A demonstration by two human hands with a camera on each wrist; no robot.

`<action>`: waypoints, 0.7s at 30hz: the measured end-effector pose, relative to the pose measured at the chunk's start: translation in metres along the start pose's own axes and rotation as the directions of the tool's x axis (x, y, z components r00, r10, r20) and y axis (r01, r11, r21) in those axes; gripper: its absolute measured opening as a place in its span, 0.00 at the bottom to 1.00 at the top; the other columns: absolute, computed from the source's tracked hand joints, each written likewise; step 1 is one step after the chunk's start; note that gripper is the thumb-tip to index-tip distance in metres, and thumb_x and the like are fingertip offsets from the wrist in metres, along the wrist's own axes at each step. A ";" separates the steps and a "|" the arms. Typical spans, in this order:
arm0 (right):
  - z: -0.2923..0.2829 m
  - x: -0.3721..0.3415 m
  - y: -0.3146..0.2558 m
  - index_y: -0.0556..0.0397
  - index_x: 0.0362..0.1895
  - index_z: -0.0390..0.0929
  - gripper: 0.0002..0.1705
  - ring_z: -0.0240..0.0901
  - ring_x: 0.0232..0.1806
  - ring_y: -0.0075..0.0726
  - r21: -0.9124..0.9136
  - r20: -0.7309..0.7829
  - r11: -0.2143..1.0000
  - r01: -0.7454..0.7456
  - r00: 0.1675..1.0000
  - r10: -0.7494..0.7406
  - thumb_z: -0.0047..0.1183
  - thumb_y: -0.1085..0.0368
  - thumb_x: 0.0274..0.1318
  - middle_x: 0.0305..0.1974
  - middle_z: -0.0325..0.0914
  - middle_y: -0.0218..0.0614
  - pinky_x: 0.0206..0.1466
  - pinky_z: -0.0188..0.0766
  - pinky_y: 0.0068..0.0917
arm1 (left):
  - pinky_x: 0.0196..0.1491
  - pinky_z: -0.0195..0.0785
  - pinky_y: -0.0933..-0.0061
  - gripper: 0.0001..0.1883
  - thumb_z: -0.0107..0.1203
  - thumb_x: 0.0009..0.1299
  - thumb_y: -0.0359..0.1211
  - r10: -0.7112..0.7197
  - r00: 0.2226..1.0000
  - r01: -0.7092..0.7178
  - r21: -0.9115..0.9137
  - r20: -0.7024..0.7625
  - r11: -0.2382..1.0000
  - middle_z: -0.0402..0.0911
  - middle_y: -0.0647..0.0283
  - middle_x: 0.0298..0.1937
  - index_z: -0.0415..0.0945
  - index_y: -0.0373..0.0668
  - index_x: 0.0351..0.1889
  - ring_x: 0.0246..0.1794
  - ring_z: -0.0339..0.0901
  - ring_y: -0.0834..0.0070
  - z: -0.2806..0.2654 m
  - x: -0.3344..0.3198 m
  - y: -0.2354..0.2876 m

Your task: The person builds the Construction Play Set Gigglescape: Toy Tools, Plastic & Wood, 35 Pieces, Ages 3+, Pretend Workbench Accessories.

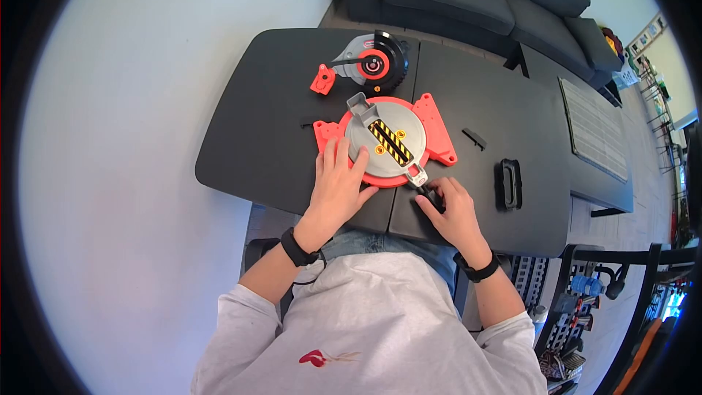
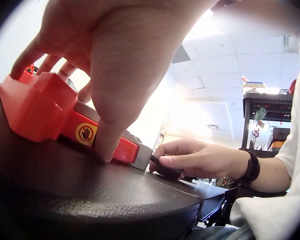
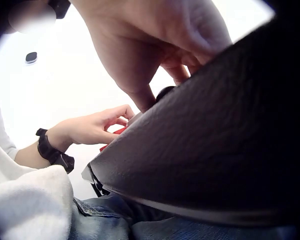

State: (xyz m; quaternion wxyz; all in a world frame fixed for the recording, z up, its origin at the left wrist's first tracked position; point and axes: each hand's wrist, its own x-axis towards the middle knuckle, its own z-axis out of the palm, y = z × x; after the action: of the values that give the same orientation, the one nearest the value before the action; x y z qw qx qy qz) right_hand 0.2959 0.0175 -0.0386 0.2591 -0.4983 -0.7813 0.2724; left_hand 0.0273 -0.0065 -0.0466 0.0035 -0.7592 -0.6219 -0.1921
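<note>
A toy mitre saw base (image 1: 398,118), with a round grey turntable and red side feet, lies on the black table. My left hand (image 1: 338,184) rests on its near left side, fingers spread over the red foot and thumb against the front rim. Between thumb and fingers, my right hand (image 1: 452,208) pinches a black knob (image 1: 433,197) at the grey tab on the base's front. A black ridged thread (image 2: 154,159) shows between knob and tab in the left wrist view. In the right wrist view, the table edge hides most of the knob (image 3: 165,92).
Behind the base lies the saw head (image 1: 373,62) with its black blade guard and red part. Right of it are a small black strip (image 1: 474,139) and a black oval frame (image 1: 510,184). A seam divides the table (image 1: 248,117); a grey sofa (image 1: 453,4) stands beyond.
</note>
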 end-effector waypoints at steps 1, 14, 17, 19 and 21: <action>0.000 0.000 0.000 0.60 0.45 0.81 0.20 0.79 0.40 0.55 -0.002 0.000 1.000 -0.001 1.000 0.001 0.72 0.57 0.62 0.36 0.79 0.47 0.45 0.76 0.47 | 0.72 0.65 0.42 0.43 0.80 0.60 0.41 0.002 1.000 -0.002 0.003 -0.003 1.000 0.65 0.43 0.71 0.72 0.36 0.71 0.76 0.62 0.41 0.000 0.000 0.000; -0.001 -0.001 -0.002 0.61 0.45 0.82 0.21 0.80 0.39 0.56 0.004 -0.002 1.000 -0.009 1.000 0.009 0.71 0.54 0.65 0.36 0.79 0.48 0.44 0.77 0.47 | 0.74 0.63 0.40 0.44 0.80 0.60 0.43 -0.019 0.999 0.019 0.001 0.029 1.000 0.64 0.42 0.72 0.72 0.37 0.72 0.77 0.60 0.39 0.000 -0.001 0.001; -0.001 -0.001 -0.002 0.61 0.45 0.82 0.21 0.80 0.40 0.56 0.002 -0.002 1.000 -0.012 1.000 0.012 0.71 0.55 0.65 0.36 0.79 0.48 0.45 0.77 0.47 | 0.75 0.63 0.40 0.44 0.80 0.60 0.43 -0.020 0.999 0.020 0.004 0.030 1.000 0.64 0.42 0.73 0.72 0.37 0.72 0.78 0.60 0.39 0.000 -0.001 0.001; -0.001 -0.001 -0.001 0.61 0.45 0.82 0.21 0.80 0.40 0.56 0.001 -0.002 1.000 -0.011 1.000 0.011 0.71 0.55 0.65 0.36 0.79 0.48 0.45 0.77 0.47 | 0.75 0.63 0.40 0.44 0.80 0.60 0.43 -0.018 0.999 0.018 0.006 0.026 1.000 0.64 0.42 0.73 0.72 0.37 0.72 0.78 0.60 0.39 0.000 -0.001 0.000; 0.000 -0.001 -0.001 0.61 0.45 0.82 0.21 0.80 0.40 0.56 0.000 -0.002 1.000 -0.009 1.000 0.009 0.71 0.55 0.65 0.36 0.79 0.48 0.45 0.77 0.47 | 0.75 0.63 0.40 0.44 0.80 0.60 0.43 -0.019 0.999 0.019 0.005 0.028 1.000 0.64 0.42 0.73 0.72 0.37 0.72 0.78 0.60 0.39 0.000 -0.001 0.001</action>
State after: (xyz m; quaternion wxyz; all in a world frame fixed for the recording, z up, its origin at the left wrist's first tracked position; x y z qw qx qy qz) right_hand 0.2961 0.0163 -0.0379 0.2586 -0.5019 -0.7788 0.2732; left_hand 0.0280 -0.0078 -0.0469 -0.0052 -0.7559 -0.6294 -0.1803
